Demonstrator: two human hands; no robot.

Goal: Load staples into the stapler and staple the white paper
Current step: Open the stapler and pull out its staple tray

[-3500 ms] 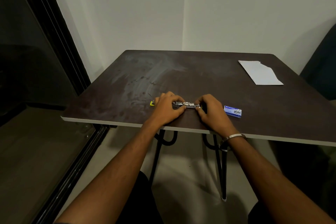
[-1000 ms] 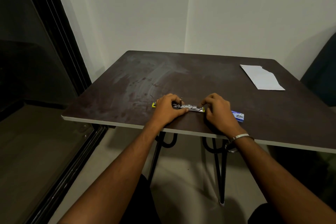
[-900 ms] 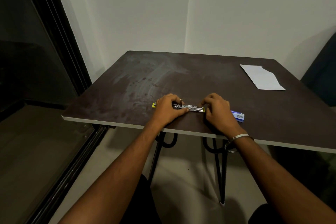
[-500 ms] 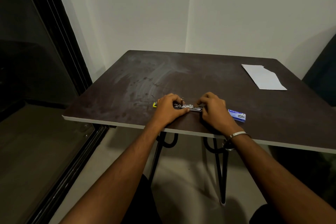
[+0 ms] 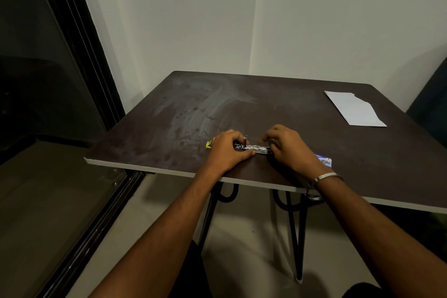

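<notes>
The stapler [image 5: 252, 148] lies near the front edge of the dark table [image 5: 278, 109], its metal channel running left to right between my two hands and its yellow end [image 5: 208, 144] poking out past my left knuckles. My left hand [image 5: 228, 151] curls round the stapler's left part, thumb along the near side of the metal and fingers over the far side. My right hand [image 5: 289, 149] has its fingers bent down onto the stapler's right end; I cannot tell whether they pinch a strip of staples or only the metal rail. A silver bangle [image 5: 326, 176] sits on my right wrist. Just right of that hand, partly hidden by it, the blue staple box [image 5: 325, 160] rests flat on the table. The white paper [image 5: 354, 109] lies well apart, at the far right corner, one edge cut unevenly.
</notes>
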